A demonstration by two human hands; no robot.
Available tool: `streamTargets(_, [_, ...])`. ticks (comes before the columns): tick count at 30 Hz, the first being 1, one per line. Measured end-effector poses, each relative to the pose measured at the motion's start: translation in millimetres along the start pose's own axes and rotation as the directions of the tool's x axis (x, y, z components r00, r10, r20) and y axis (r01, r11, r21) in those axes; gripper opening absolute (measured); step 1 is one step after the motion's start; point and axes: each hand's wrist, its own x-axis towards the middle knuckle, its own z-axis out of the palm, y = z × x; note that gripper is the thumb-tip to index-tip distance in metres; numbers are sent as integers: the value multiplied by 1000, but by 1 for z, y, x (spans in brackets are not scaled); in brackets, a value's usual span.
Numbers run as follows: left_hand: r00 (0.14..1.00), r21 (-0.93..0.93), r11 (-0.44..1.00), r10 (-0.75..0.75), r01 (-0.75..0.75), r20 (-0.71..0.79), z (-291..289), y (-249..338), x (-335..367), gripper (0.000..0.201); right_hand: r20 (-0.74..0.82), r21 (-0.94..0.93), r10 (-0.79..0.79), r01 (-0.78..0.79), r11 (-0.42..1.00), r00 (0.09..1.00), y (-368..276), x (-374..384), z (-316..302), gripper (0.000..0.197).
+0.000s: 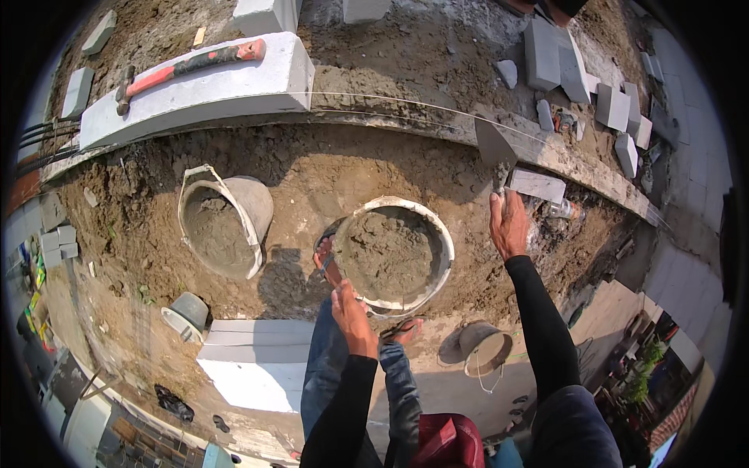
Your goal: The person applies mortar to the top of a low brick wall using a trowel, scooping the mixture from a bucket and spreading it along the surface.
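Right of the mortar bucket (447, 253), right hand (509, 224) grips trowel (493, 145)

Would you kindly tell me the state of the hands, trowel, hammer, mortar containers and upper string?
Right hand: closed on the trowel
Trowel: held, blade pointing forward
Left hand: curled, grip unclear
Round tub: partly filled with mortar
Bucket beside it: also holding mortar
Hammer: lying on a white block
Upper string: stretched taut

The right hand (509, 224) grips a trowel (494, 147) by its handle; the left hand (354, 320) is at the near rim of a bucket (447, 243) of mortar (390, 251). A hammer (191, 66) lies on a white block (214, 95).
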Motion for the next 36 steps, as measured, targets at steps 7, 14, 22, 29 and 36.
streamTargets(7, [1000,18,1000,24,-24,-5,-1,-15,-5,53,272,-42,-83,98,994,959,32,-11,40,38])
streamTargets(14, [998,7,998,57,-57,-25,-14,-28,-7,41,334,-370,-217,339,865,917,69,78,17,32])
streamTargets(22, [981,-105,994,-55,36,-187,-37,-60,10,58,613,-250,-131,349,903,779,-36,-88,-104,27])
streamTargets(29, [988,-202,973,-133,114,-83,-44,-77,11,55,561,-370,-493,735,569,665,-151,-39,25,10])
streamTargets(36, [980,-224,969,-140,106,-143,-57,-64,9,48,762,-287,-393,813,507,514,-87,-163,25,33])
